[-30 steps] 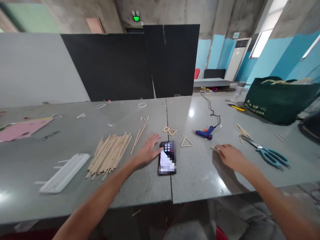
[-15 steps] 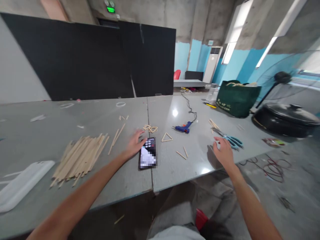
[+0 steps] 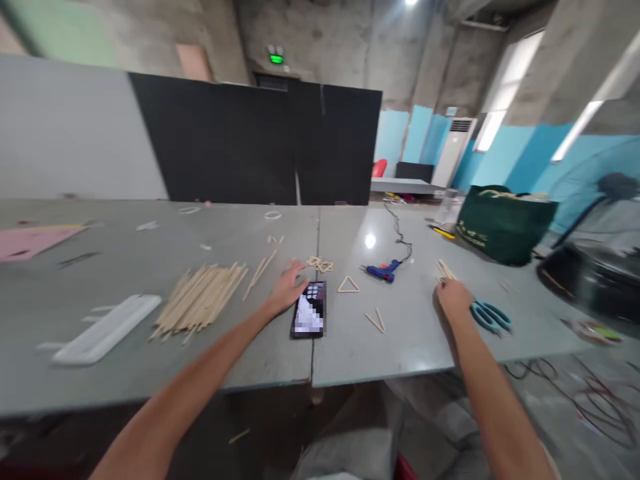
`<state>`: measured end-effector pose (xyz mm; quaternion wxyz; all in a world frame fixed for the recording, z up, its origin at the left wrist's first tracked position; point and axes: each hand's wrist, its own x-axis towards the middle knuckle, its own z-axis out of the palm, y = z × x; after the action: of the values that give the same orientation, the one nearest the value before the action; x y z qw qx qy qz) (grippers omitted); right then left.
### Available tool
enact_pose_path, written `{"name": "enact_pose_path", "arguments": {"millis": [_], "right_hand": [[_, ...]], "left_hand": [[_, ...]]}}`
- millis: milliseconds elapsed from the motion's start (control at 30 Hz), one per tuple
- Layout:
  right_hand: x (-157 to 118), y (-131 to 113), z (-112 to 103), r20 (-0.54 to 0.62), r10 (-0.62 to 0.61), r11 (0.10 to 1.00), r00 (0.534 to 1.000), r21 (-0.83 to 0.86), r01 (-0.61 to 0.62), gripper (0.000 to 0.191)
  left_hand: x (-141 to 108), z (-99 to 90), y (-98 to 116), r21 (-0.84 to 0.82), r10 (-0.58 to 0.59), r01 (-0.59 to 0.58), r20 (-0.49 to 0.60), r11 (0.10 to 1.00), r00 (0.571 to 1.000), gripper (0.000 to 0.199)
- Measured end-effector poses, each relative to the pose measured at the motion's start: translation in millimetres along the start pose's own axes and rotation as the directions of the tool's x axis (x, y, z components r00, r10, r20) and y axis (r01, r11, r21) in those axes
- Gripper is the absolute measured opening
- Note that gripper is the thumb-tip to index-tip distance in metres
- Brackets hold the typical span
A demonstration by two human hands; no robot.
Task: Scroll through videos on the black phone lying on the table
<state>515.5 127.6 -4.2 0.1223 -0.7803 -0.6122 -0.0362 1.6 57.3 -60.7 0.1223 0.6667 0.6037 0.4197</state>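
Observation:
My left hand [image 3: 290, 288] rests with its fingers spread at the upper left edge of a phone [image 3: 309, 310] lying on the table. Just beyond the fingertips are small star shapes made of sticks [image 3: 321, 265]. My right hand [image 3: 454, 298] is over the blades of scissors with blue handles [image 3: 491, 316]. Its fingertips are close to a few wooden sticks [image 3: 447, 270]; the fingers are mostly hidden, so I cannot tell whether they grip anything. Between my hands lie a stick triangle [image 3: 349, 285], two loose sticks [image 3: 376, 320] and a blue glue gun [image 3: 383, 271].
A pile of wooden sticks [image 3: 200, 300] lies to the left, beside a white power strip-like object [image 3: 107, 330]. At the right stand a green bag [image 3: 507, 227] and a black lidded pot [image 3: 585, 280]. A yellow cutter [image 3: 442, 232] lies near the bag. The glue gun's cord [image 3: 399, 230] runs backward.
My right hand has moved forward over the scissors, towards the sticks beside them. My view has turned left and up. My left hand stays beside the phone.

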Motion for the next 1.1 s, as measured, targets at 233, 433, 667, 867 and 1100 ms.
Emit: {"name": "enact_pose_path", "arguments": {"millis": [233,433,667,867,1100], "right_hand": [[-10.9,4.8,24.7,-0.108,-0.237,0.961,0.966,0.117,0.249,0.031],[-3.1,11.7,33.2,-0.278,-0.143,0.968,0.95,0.16,0.193,0.043],[-1.2,14.5,42.4,-0.238,-0.218,0.958,0.947,0.131,0.254,0.043],[-4.8,11.4,32.1,-0.156,-0.303,0.935,0.94,0.14,0.325,0.037],[-32.8,-8.3,8.1,-0.019,-0.384,0.913,0.923,0.14,0.382,0.027]], "left_hand": [[-2.9,-1.5,1.6,0.054,-0.002,0.0,0.039,0.999,0.999,0.052],[-2.6,-4.2,0.4,0.052,-0.006,0.003,0.06,0.999,0.998,0.052],[-4.7,-11.1,6.8,0.061,-0.021,0.016,0.073,0.998,0.997,0.056],[-6.3,-13.7,14.2,0.074,0.0,-0.007,0.09,0.997,0.996,0.051],[-8.2,-13.2,20.5,0.052,0.011,-0.013,0.056,0.999,0.998,0.046]]}}
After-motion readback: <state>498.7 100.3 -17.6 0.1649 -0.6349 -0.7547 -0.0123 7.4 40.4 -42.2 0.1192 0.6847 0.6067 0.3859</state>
